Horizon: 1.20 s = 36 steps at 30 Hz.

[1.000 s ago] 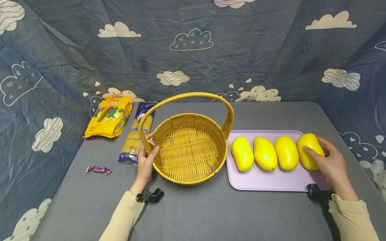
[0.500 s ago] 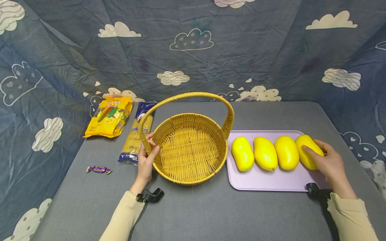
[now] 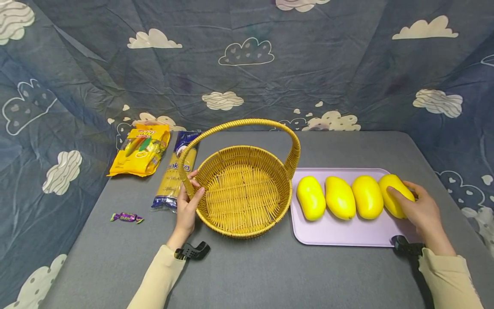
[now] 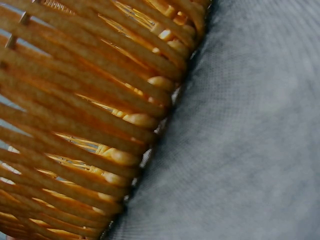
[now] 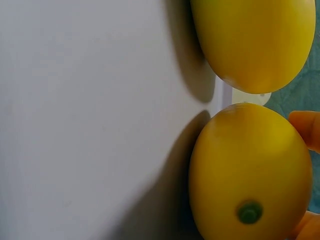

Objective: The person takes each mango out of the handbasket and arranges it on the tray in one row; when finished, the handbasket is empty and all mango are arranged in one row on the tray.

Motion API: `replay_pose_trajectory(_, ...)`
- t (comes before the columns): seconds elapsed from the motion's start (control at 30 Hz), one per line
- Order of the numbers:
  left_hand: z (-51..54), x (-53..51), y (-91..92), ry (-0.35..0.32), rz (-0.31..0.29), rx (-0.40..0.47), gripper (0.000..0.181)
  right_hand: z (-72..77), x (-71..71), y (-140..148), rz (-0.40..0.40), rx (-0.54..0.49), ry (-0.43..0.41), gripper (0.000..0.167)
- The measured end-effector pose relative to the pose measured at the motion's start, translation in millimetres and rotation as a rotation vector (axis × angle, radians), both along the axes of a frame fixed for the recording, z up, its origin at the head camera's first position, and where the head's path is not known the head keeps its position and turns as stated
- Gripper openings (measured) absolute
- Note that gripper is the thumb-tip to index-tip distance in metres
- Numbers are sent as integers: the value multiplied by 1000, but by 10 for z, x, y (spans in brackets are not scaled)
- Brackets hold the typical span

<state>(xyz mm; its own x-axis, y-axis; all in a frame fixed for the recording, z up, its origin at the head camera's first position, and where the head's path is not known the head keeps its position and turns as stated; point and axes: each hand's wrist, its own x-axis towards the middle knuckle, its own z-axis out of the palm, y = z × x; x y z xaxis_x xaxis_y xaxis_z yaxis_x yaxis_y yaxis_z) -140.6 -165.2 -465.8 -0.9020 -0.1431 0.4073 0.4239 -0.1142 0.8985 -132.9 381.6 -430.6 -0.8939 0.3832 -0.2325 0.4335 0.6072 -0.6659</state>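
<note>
A round wicker basket [image 3: 243, 197] with a tall arched handle stands mid-table, with nothing inside it. My left hand [image 3: 188, 210] grips its left rim by the foot of the handle, thumb over the inside. Woven strands of the basket's side [image 4: 90, 110] fill much of the left wrist view. On the right, several yellow mangoes lie in a row on a lilac tray [image 3: 343, 236]. My right hand [image 3: 422, 210] holds the rightmost mango [image 3: 395, 195] between thumb and fingers. In the right wrist view that mango [image 5: 250, 175] shows its green stem spot, and fingertips [image 5: 307, 127] touch its side.
Left of the basket lie a blue-and-yellow pack of spaghetti [image 3: 173, 176] and a yellow candy bag [image 3: 140, 150]. A purple wrapped candy [image 3: 127, 218] sits nearer the front left. A cloud-patterned curtain [image 3: 247, 86] hangs behind the grey table.
My right hand has lowered slightly and shifted a little left, with the rightmost mango tilting toward its neighbour. The left hand and basket keep their place.
</note>
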Motion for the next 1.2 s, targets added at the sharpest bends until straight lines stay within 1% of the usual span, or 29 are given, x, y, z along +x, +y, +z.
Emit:
replay_pose_trajectory(0.17, 3, -4, 5, 0, -3, 1, 21, -28, -11, 50, 10, 17, 2, 92)
replay_pose_trajectory(0.27, 6, -7, 10, 0, -6, 2, 21, -55, -23, 98, 18, 1, 5, 93)
replay_pose_trajectory(0.37, 8, -6, 16, -1, -7, 2, 20, -69, -23, 114, 8, 17, -7, 94)
replay_pose_trajectory(0.4, 7, -5, 18, -2, -7, 1, 20, -70, -20, 120, 6, 1, -5, 95)
replay_pose_trajectory(0.47, 7, -2, 22, -3, -8, 1, 19, -63, -7, 113, -2, 10, -13, 94)
replay_pose_trajectory(0.6, 2, 1, 25, -7, -12, 2, 20, -5, 40, 83, -9, -1, -13, 92)
replay_pose_trajectory(0.63, 1, 0, 25, -10, -12, 3, 20, -53, 32, 128, -9, 9, -6, 93)
replay_pose_trajectory(0.67, -1, -3, 25, -11, -14, 4, 20, -56, 37, 133, -10, 19, 3, 91)
replay_pose_trajectory(0.7, -2, -3, 25, -12, -15, 5, 20, -51, 45, 137, -6, 22, 19, 90)
replay_pose_trajectory(0.83, -7, -4, 23, -18, -8, 5, 21, -57, 74, 133, -1, 90, 116, 85)
replay_pose_trajectory(0.87, -9, -1, 21, -15, -6, 7, 22, 15, 101, 63, 1, 106, 150, 80)
replay_pose_trajectory(1.0, -11, 13, 4, -16, -5, 12, 26, 112, 131, -72, 22, 161, 282, 70)
replay_pose_trajectory(1.07, -6, 20, -4, -6, -11, 15, 30, 153, 135, -147, 39, 175, 342, 66)
replay_pose_trajectory(1.13, 9, 27, -12, 28, -5, 25, 37, 195, 127, -227, 67, 183, 396, 63)
replay_pose_trajectory(1.2, 47, 41, -16, 91, 32, 20, 47, 244, 107, -315, 113, 192, 459, 61)
